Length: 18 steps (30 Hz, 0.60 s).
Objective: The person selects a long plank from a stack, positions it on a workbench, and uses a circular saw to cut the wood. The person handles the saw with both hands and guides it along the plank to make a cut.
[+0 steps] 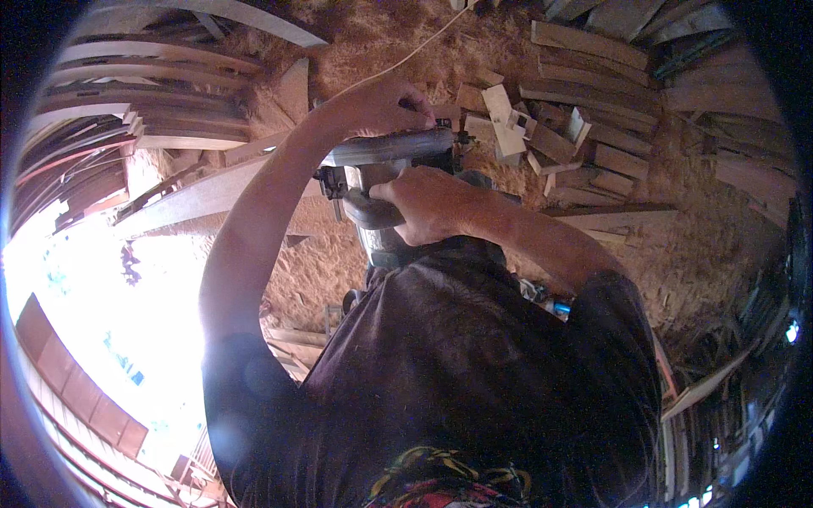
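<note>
In front of my chest is a grey metal-bodied power tool (392, 147) with a long rounded housing and dark fittings at both ends. My right hand (432, 203) comes in from the right and wraps round its curved grey handle (373, 213). Over the tool's far side reaches my left hand (391, 106), its fingers curled in a pinch close to the housing's right end. What those fingertips hold, if anything, is too small to make out. The tool's underside is hidden.
A pale cord (406, 57) runs beyond my left hand. Wood offcuts (512, 127) lie piled at the far right, near stacked boards (584, 80). More long boards (152, 72) are stacked on the left. Sawdust (677, 262) covers the ground. Bright glare fills the lower left.
</note>
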Available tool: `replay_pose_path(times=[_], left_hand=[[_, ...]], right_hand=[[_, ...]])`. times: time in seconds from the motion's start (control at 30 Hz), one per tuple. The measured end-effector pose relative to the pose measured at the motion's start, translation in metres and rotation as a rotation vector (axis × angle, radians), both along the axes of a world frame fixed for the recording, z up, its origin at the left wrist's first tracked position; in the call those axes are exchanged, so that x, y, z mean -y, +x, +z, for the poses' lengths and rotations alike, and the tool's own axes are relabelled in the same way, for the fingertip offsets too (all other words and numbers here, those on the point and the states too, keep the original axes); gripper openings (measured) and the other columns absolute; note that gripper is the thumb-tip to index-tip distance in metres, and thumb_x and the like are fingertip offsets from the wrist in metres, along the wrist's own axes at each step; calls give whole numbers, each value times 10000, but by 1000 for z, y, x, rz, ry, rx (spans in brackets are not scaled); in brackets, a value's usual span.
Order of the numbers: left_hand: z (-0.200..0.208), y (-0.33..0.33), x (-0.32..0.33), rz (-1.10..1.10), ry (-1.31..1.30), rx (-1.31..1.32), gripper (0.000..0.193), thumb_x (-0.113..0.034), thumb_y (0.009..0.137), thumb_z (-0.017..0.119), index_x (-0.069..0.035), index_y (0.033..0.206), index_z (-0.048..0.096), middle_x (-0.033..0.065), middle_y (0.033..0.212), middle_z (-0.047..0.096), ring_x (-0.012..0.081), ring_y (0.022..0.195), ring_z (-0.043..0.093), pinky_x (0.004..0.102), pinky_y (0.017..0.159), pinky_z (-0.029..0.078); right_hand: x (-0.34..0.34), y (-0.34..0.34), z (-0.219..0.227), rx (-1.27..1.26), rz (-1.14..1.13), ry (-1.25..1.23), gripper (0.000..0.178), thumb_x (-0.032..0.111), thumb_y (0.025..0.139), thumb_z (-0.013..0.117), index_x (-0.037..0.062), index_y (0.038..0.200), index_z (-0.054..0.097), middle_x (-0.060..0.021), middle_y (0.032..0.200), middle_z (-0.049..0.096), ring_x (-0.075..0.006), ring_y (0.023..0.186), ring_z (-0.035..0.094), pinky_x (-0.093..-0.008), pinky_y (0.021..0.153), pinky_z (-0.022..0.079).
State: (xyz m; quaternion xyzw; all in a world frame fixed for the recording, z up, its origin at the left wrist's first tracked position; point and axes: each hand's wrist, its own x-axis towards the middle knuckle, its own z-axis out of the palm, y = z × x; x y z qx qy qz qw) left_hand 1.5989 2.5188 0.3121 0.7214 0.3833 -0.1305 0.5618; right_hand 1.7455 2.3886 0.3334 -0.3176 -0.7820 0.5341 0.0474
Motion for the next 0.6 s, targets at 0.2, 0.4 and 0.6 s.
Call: replay_pose_path(times=[0.2,0.4,0.6], left_hand=[[-7,-8,4,39,9,-30,346,-372,1020,672,-47,1129,721,65,1020,735,173,959,667,364,892,540],[-17,-14,10,206,-26,73,345,-372,1038,644,-34,1101,677,65,1012,718,160,971,644,355,900,524],[-21,-8,6,232,-92,133,166,-221,1032,652,-57,1045,674,41,991,739,125,912,663,327,843,527]], right_hand=[[-4,1,5,0,7,-18,495,160,689,775,51,1167,715,-237,972,756,-415,946,741,-514,876,591],[-4,0,3,3,5,-16,491,170,684,780,65,1160,722,-235,962,758,-411,943,741,-516,884,586],[-2,0,-1,21,7,1,507,172,687,778,70,1180,722,-236,960,757,-408,943,742,-516,885,585]])
